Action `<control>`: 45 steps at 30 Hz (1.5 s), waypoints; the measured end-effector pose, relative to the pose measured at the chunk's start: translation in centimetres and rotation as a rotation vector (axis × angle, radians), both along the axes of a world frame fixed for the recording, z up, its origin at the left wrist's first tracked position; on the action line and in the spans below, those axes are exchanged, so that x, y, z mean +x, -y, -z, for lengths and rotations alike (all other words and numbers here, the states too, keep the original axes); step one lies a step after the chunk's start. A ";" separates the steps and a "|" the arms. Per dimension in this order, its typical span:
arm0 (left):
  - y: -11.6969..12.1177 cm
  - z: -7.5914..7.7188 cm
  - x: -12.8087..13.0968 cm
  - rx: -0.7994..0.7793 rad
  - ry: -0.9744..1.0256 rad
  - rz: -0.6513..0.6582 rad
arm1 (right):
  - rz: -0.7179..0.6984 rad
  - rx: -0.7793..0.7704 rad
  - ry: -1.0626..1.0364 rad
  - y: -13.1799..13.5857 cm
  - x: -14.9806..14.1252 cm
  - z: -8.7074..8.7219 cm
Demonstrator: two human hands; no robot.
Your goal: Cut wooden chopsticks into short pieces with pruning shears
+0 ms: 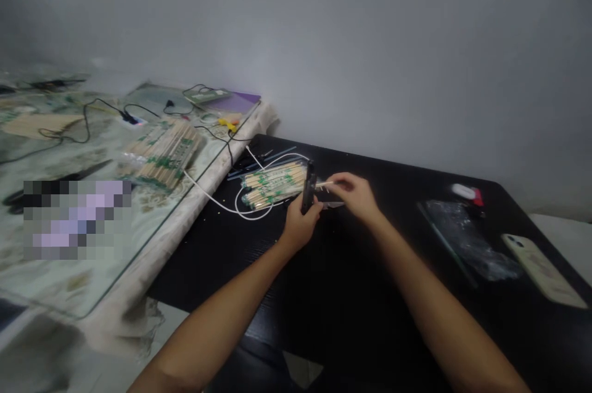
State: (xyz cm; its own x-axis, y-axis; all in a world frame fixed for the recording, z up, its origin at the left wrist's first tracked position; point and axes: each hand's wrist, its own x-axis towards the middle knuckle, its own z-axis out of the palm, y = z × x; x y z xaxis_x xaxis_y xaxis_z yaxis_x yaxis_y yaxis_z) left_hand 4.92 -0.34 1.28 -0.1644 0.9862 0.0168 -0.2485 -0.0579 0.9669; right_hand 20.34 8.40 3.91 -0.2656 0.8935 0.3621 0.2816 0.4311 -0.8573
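My left hand (300, 223) is wrapped round a slim black handheld tool (308, 189), held upright above the black table (296, 294). Its exact kind is hard to make out. Between the thumb and fingers of my right hand (356, 192) is a thin white stick (325, 184), its left end close to or touching the tool. Below my right fingers shows a pointed, metallic-looking blade (333, 204), partly hidden. Just left of the tool lie plastic-wrapped bundles of wooden chopsticks (271, 182) with green print. A white cable (250, 218) loops around them.
On the right lie a crumpled clear plastic bag (467, 235), a phone in a pale case (541, 266) and a small white-and-red item (468, 192). A glass-topped table (120, 245) adjoins at left, bearing another chopstick pack (164, 149) and black cables. Behind stands a grey wall.
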 end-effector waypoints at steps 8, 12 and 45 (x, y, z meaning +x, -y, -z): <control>0.1 -1.4 -0.7 0.002 0.086 -0.018 | 0.445 0.216 -0.479 2.9 5.1 -5.9; 0.0 -1.0 -0.8 -0.020 0.052 0.004 | 0.286 0.172 -0.343 4.6 4.5 -6.8; -0.3 -0.8 -0.6 0.006 -0.060 -0.043 | -0.015 -0.094 -0.137 5.4 1.0 -1.8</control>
State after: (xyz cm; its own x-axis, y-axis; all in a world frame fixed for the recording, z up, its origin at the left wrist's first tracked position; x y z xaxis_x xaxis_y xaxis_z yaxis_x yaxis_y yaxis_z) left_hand 4.31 -0.05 2.08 -0.2050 0.9782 0.0335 -0.1873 -0.0728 0.9796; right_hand 21.35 2.95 5.71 -0.2335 0.9215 0.3103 0.1535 0.3501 -0.9241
